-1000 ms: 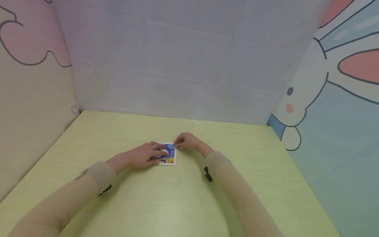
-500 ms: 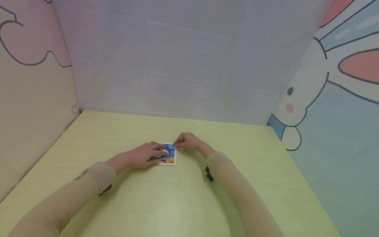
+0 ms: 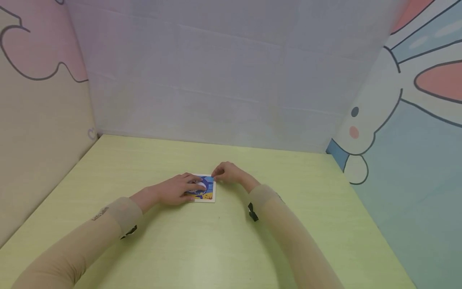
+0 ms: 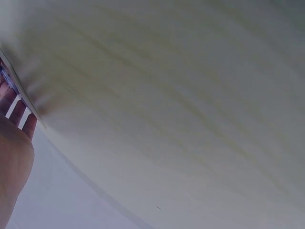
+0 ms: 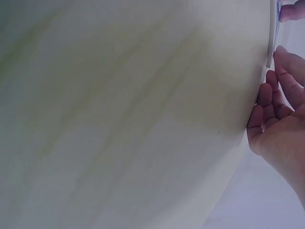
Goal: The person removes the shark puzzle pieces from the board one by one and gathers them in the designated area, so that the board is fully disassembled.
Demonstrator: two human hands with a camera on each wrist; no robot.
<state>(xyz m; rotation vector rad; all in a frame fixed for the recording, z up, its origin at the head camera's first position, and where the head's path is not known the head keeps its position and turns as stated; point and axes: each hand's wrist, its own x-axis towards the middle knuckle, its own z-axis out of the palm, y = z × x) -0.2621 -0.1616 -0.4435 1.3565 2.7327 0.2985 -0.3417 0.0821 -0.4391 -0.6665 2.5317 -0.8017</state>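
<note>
A small square picture board with a white border lies on the table, printed in blue and yellow. My left hand rests flat across its left part with the fingers spread, hiding much of the picture. At the far right corner, my right hand pinches the board's edge between thumb and forefinger. In the right wrist view, the right hand has its other fingers curled below the corner of the board. The left wrist view catches the left hand's fingers against the board at the frame's edge.
The pale yellow-green table reaches back to a plain whitish sheet. Cartoon-printed panels stand at both sides, with a rabbit on the right one. Beige sleeves with dark straps cover both forearms.
</note>
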